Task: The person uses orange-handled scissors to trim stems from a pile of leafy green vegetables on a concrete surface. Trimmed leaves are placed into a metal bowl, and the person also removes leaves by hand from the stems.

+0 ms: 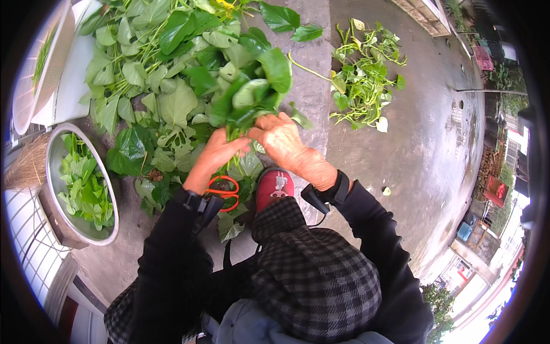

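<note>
My left hand (220, 153) and my right hand (281, 140) meet in front of me, closed around a bunch of green leafy stems (252, 94). The leaves fan out above my hands, and some stems hang below them. Beneath and behind the bunch spreads a large heap of broad-leaved green vines (134, 74). Scissors with orange handles (228, 194) lie beside my left wrist; their blades are hidden. Leaves cover part of my fingertips.
At the left stands a metal basin (112, 198) holding picked leaves (86, 186). A white basket (43, 80) is beyond it, next to a straw broom (26, 163). A smaller pile of stems (366, 80) lies on the concrete at right. My red shoe (274, 186) is below my hands.
</note>
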Available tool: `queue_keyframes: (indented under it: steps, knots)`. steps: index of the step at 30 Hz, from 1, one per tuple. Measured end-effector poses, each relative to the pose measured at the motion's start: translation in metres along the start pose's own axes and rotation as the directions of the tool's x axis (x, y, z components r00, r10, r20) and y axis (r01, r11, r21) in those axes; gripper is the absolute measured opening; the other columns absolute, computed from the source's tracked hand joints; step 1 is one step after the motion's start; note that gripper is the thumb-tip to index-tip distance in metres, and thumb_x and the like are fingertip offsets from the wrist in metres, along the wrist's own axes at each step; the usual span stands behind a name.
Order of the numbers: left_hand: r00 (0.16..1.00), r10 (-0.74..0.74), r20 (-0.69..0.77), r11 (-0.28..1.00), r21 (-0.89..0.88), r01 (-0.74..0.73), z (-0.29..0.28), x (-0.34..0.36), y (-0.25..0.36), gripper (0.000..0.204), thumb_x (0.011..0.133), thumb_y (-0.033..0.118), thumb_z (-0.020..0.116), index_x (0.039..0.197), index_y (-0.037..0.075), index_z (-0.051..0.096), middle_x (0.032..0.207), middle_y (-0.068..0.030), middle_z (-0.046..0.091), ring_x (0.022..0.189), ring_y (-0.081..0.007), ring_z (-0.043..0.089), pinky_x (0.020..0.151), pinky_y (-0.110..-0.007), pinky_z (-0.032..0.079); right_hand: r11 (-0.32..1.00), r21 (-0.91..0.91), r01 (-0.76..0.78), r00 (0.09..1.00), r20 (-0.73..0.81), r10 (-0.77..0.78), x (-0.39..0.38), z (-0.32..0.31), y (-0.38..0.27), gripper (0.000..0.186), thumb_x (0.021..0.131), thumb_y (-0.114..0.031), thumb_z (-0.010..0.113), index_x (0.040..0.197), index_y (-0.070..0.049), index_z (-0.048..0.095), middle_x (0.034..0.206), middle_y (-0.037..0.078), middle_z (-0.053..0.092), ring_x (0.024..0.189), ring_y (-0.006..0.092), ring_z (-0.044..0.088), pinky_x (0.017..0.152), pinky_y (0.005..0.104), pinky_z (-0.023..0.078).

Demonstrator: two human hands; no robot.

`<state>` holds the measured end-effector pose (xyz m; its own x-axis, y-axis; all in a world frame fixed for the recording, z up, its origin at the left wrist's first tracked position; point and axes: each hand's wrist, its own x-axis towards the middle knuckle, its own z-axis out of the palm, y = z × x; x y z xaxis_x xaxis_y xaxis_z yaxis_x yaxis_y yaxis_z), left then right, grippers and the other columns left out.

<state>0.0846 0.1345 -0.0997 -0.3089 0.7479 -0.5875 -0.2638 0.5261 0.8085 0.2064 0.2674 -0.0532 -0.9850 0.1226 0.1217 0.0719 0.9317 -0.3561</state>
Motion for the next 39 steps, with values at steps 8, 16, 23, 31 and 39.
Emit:
queue_keyframes:
  steps: [8,16,23,31,39]
  knots:
    - [0.993,0.08,0.084,0.912,-0.409,-0.039,-0.063,-0.041,0.081,0.032,0.084,0.013,0.061,0.11,-0.004,0.053,0.068,-0.0042,0.056,0.053,-0.0105,0.05,0.047,-0.023,0.04,0.914,0.404,0.038,0.966,-0.249,0.07,0.027,-0.032,-0.003,0.022,0.074,-0.006,0.063,0.095,-0.006,0.062,0.101,0.01,0.06,0.091,0.0292,0.06,0.079,0.0372,0.048]
    - [0.849,0.226,-0.478,0.91,-0.206,-0.358,-0.16,-0.109,0.122,0.027,0.086,0.018,0.063,0.102,-0.004,0.057,0.065,-0.0012,0.052,0.053,-0.0084,0.046,0.049,-0.023,0.037,0.792,0.61,-0.015,0.948,0.261,-0.182,0.027,0.022,-0.075,0.008,0.08,-0.012,0.06,0.084,-0.005,0.06,0.085,0.013,0.061,0.075,0.0304,0.062,0.066,0.0379,0.051]
    - [0.883,0.111,-0.456,0.795,-0.493,-0.354,-0.172,-0.146,0.085,0.03,0.085,0.018,0.064,0.105,-0.003,0.056,0.067,-0.0016,0.053,0.05,-0.0081,0.046,0.048,-0.023,0.039,0.931,0.03,0.363,0.825,0.454,-0.336,-0.022,0.115,-0.135,0.023,0.083,-0.026,0.057,0.086,-0.003,0.052,0.074,0.012,0.061,0.066,0.0246,0.062,0.059,0.0361,0.049]
    - [0.895,0.108,-0.432,0.771,-0.532,-0.349,-0.167,-0.144,0.059,0.021,0.08,0.012,0.066,0.096,0.001,0.058,0.077,-0.01,0.063,0.053,-0.0117,0.054,0.048,-0.025,0.045,0.909,0.388,-0.155,0.73,0.664,-0.159,-0.007,0.092,-0.12,0.048,0.074,-0.013,0.066,0.113,-0.002,0.039,0.083,0.021,0.06,0.071,0.0332,0.062,0.063,0.0418,0.049]
    - [0.873,0.018,-0.488,0.783,-0.536,-0.316,-0.171,-0.147,0.055,0.023,0.082,0.015,0.067,0.096,0.001,0.055,0.065,-0.0024,0.053,0.048,-0.0094,0.046,0.045,-0.022,0.036,0.427,0.682,-0.594,0.668,0.714,-0.21,0.016,0.028,-0.079,0.037,0.085,-0.014,0.058,0.119,-0.005,0.045,0.079,0.0,0.053,0.068,0.0094,0.048,0.065,0.0252,0.043]
